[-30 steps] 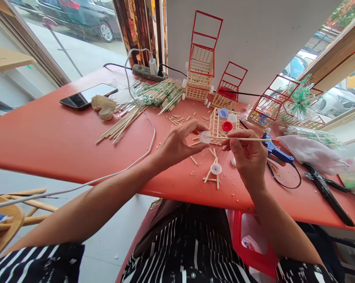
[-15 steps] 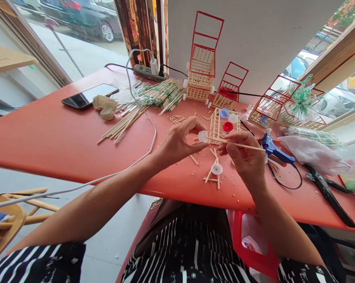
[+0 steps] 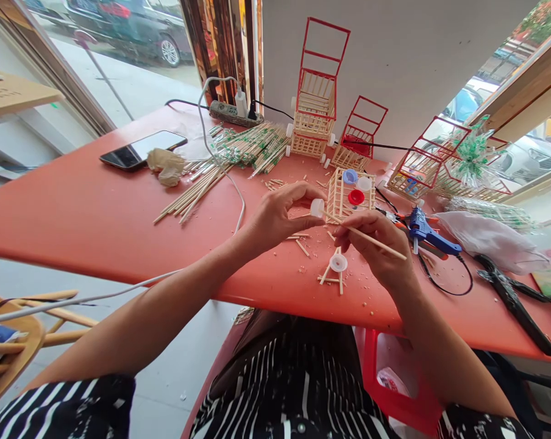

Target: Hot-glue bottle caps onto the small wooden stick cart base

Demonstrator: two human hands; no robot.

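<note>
Between thumb and fingers, my left hand (image 3: 284, 213) holds a white bottle cap (image 3: 317, 208). My right hand (image 3: 380, 242) pinches a thin wooden stick (image 3: 378, 243), whose far tip meets the cap or lies right by it; I cannot tell if it is fixed there. Below my hands, another white cap (image 3: 338, 263) rests with short stick pieces on the table. Just beyond stands a small stick frame (image 3: 333, 195) with a blue cap (image 3: 350, 176), a red cap (image 3: 356, 196) and a whitish cap (image 3: 364, 183) at it.
A blue glue gun (image 3: 428, 231) and black-handled cutters (image 3: 508, 299) lie right on the orange table (image 3: 74, 213). Red-and-wood stick carts (image 3: 319, 97) stand at the back. Bundled sticks (image 3: 243, 149), a phone (image 3: 142, 150) and a power strip (image 3: 230, 113) are left; a white cable (image 3: 142, 281) crosses the edge.
The cap in my left hand has turned, so its side now faces me more. The stick in my right hand has tilted, its near end lower and further left.
</note>
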